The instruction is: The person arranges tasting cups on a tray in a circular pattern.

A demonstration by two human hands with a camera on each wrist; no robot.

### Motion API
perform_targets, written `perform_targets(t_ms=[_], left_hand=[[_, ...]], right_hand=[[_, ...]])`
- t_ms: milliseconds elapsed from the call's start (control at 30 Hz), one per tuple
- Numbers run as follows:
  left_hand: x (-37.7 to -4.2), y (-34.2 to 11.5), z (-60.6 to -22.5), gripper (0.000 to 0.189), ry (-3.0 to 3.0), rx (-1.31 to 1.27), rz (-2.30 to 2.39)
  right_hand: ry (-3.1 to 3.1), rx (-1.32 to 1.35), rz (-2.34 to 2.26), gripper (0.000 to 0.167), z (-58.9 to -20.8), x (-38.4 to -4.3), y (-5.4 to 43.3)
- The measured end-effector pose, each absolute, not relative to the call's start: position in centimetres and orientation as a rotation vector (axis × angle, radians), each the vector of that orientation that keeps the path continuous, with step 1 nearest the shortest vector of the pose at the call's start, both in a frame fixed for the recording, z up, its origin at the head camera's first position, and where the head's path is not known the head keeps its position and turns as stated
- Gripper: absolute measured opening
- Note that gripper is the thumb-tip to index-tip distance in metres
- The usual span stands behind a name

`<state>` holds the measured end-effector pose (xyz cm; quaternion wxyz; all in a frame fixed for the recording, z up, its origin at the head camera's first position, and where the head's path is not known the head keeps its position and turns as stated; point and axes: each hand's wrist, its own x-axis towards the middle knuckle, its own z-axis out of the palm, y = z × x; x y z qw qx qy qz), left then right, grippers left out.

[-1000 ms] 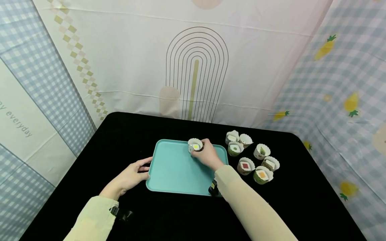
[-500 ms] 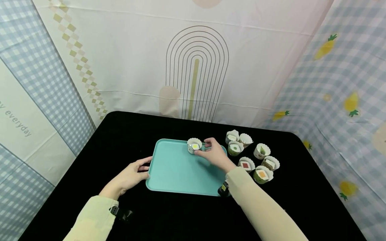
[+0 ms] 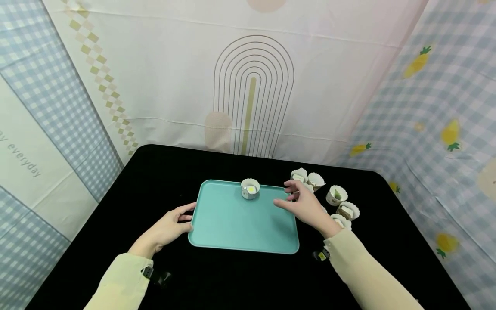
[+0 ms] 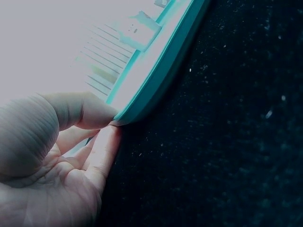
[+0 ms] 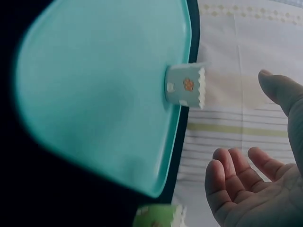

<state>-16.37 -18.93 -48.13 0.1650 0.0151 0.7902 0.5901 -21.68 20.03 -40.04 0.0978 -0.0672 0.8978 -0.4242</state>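
Left cloth [image 3: 31, 129]: we read "everyday" on it, beside blue-and-white checks.
Left hand [image 3: 164, 228]: we saw it pinch the tray [image 3: 232, 224] by its left rim.
Tray: smooth, turquoise, round-cornered; we saw open room across its middle and front.
Pale cup [image 3: 249, 191]: scalloped, it stood upright on the tray beside the far rim.
Right hand [image 3: 306, 206]: thumb and fingers hung spread near the tray's right edge.
Other cups [image 3: 335, 197]: scalloped too, they stood on the black table [image 3: 232, 280], some partly hidden behind that hand.
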Motion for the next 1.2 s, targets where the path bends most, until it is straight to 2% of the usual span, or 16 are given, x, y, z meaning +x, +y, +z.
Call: perform_targets(t_ms=[267, 700, 967, 1200], left_hand=[[-16.3, -18.6, -48.1, 0.071, 2.252, 0.059, 1.685], [-16.2, -18.5, -47.9, 0.070, 2.250, 0.038, 1.685], [-16.1, -18.7, -47.8, 0.070, 2.254, 0.038, 1.678], [-16.1, -18.8, -48.0, 0.071, 2.256, 0.039, 1.683]], right_hand=[[2.752, -0.201, -1.204, 0.082, -39.7, -19.5, 24.3], [2.919, -0.144, -1.101, 0.075, -39.5, -16.4, 31.8], [2.912, -0.050, -1.157, 0.071, -40.9, -15.0, 35.6], [2.952, 0.005, -1.137, 0.070, -42.8, -14.6, 37.0]])
